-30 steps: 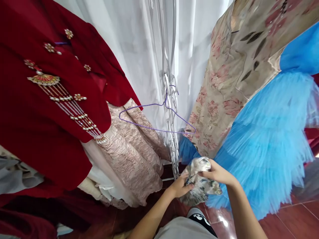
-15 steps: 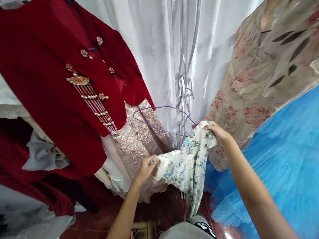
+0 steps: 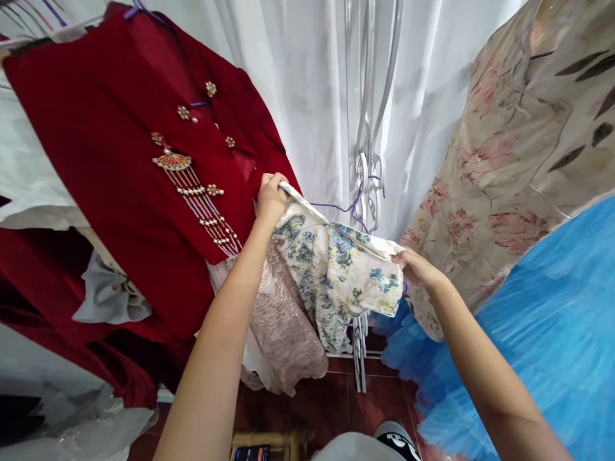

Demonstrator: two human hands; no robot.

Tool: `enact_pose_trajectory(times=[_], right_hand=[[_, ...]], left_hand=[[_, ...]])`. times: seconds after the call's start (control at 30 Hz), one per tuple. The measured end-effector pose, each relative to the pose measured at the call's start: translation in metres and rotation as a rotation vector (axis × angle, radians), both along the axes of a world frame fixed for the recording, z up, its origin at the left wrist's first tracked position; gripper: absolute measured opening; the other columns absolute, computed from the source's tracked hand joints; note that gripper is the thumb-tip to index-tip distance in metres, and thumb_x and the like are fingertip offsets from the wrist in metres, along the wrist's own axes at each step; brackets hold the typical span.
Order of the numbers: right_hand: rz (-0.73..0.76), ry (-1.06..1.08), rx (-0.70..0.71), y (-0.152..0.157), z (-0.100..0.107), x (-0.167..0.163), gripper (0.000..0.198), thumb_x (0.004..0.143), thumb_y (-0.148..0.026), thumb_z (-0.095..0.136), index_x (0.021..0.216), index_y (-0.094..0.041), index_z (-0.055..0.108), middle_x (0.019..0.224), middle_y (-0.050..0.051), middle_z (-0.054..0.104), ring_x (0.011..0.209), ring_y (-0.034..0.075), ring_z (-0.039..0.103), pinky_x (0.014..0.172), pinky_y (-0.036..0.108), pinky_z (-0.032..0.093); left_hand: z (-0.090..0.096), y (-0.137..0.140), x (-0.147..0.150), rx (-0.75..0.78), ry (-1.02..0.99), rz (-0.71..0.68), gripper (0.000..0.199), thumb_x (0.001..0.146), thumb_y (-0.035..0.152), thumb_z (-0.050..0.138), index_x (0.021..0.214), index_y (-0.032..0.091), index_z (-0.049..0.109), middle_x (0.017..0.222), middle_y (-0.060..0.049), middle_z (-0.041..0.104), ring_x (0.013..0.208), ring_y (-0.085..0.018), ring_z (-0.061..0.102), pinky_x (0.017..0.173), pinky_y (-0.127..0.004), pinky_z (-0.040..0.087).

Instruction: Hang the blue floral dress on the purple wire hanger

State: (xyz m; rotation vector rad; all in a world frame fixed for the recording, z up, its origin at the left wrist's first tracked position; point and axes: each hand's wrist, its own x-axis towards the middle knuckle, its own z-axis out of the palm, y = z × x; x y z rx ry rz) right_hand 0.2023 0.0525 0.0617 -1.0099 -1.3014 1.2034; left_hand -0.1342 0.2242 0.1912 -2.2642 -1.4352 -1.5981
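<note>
Fingers (image 3: 275, 182) around cloth (image 3: 343, 266), arms (image 3: 218, 320) outstretched

A hanging jacket (image 3: 115, 147) and dresses (image 3: 500, 173) suggest a clothing shop.

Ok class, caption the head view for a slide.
Left hand and right hand hold a floral garment in front of a purple hanger, between red jacket and blue fabric.

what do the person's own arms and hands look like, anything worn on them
The left arm and right arm are bare as far as they show, slim, with no sleeves in view. The left hand and right hand are ungloved. No watch or bracelet shows at either wrist; rings cannot be made out.
</note>
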Motion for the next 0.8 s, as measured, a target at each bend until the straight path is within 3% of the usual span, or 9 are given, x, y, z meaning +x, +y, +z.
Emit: enact_pose_trajectory(times=[0.07, 0.17, 0.27, 0.33, 0.4, 0.5, 0.63, 0.73, 0.8], right_hand=[[0.051, 0.103, -0.070, -0.005, -0.004, -0.004, 0.037, 0.056, -0.035, 0.062, 0.087, -0.018, 0.074, 0.077, 0.008, 0.076, 0.078, 0.031, 0.072, 0.069, 0.038, 0.056], [0.021, 0.157, -0.073, -0.017, -0.012, -0.004, 0.037, 0.058, -0.036, 0.067, 0.089, -0.019, 0.074, 0.080, 0.008, 0.076, 0.082, 0.032, 0.072, 0.073, 0.040, 0.057], [-0.054, 0.109, 0.004, -0.035, -0.022, 0.000, 0.033, 0.065, -0.041, 0.075, 0.090, -0.019, 0.074, 0.084, 0.008, 0.075, 0.080, 0.030, 0.070, 0.072, 0.039, 0.055], [-0.167, 0.024, 0.135, -0.050, -0.027, 0.004, 0.027, 0.071, -0.044, 0.077, 0.083, -0.020, 0.074, 0.093, 0.009, 0.073, 0.084, 0.028, 0.068, 0.075, 0.038, 0.054], [-0.322, -0.098, 0.314, -0.065, -0.031, 0.007, 0.021, 0.077, -0.041, 0.078, 0.075, -0.021, 0.073, 0.106, 0.010, 0.069, 0.096, 0.029, 0.065, 0.085, 0.039, 0.052], [-0.496, -0.235, 0.488, -0.082, -0.039, 0.013, 0.011, 0.081, -0.035, 0.077, 0.079, -0.023, 0.077, 0.115, 0.011, 0.065, 0.113, 0.032, 0.059, 0.101, 0.045, 0.046], [-0.562, -0.247, 0.508, -0.092, -0.063, 0.029, 0.012, 0.078, -0.032, 0.075, 0.086, -0.026, 0.081, 0.117, 0.012, 0.065, 0.120, 0.035, 0.055, 0.105, 0.050, 0.043], [-0.612, -0.174, 0.457, -0.093, -0.083, 0.051, 0.012, 0.072, -0.032, 0.071, 0.076, -0.024, 0.079, 0.113, 0.011, 0.064, 0.113, 0.034, 0.059, 0.096, 0.046, 0.048], [-0.627, -0.120, 0.385, -0.091, -0.088, 0.069, 0.019, 0.070, -0.035, 0.063, 0.075, -0.022, 0.075, 0.100, 0.011, 0.066, 0.093, 0.031, 0.063, 0.078, 0.042, 0.051]], left_hand=[[-0.002, 0.019, 0.016, -0.076, -0.015, -0.013, 0.015, 0.086, 0.002, 0.055, 0.090, 0.011, 0.066, 0.098, -0.008, 0.064, 0.087, -0.017, 0.055, 0.093, -0.037, 0.045], [-0.026, 0.036, 0.018, -0.176, -0.032, -0.056, 0.016, 0.083, 0.003, 0.052, 0.084, 0.012, 0.065, 0.079, -0.001, 0.063, 0.077, -0.014, 0.054, 0.084, -0.030, 0.046], [-0.058, 0.034, 0.003, -0.231, -0.138, -0.153, 0.016, 0.085, 0.007, 0.048, 0.082, 0.016, 0.061, 0.077, 0.000, 0.062, 0.073, -0.015, 0.055, 0.076, -0.026, 0.046], [-0.079, 0.023, -0.008, -0.275, -0.223, -0.239, 0.013, 0.085, 0.011, 0.049, 0.084, 0.018, 0.059, 0.078, 0.000, 0.062, 0.072, -0.016, 0.057, 0.072, -0.026, 0.046], [-0.097, 0.004, -0.017, -0.254, -0.276, -0.277, 0.011, 0.086, 0.014, 0.050, 0.089, 0.019, 0.059, 0.084, -0.002, 0.065, 0.077, -0.017, 0.061, 0.075, -0.027, 0.048], [-0.127, -0.036, -0.022, -0.063, -0.331, -0.232, 0.014, 0.089, 0.017, 0.051, 0.096, 0.020, 0.062, 0.103, -0.007, 0.068, 0.100, -0.021, 0.065, 0.092, -0.034, 0.050], [-0.177, -0.100, -0.016, 0.103, -0.332, -0.135, 0.011, 0.092, 0.020, 0.052, 0.093, 0.021, 0.063, 0.128, -0.011, 0.061, 0.128, -0.024, 0.055, 0.110, -0.041, 0.044], [-0.218, -0.144, -0.006, 0.031, -0.322, -0.129, 0.010, 0.093, 0.025, 0.056, 0.090, 0.021, 0.065, 0.124, -0.011, 0.062, 0.123, -0.025, 0.058, 0.107, -0.044, 0.047], [-0.240, -0.168, 0.002, -0.064, -0.337, -0.216, 0.014, 0.094, 0.032, 0.057, 0.090, 0.022, 0.065, 0.114, -0.010, 0.067, 0.113, -0.025, 0.063, 0.101, -0.044, 0.050]])
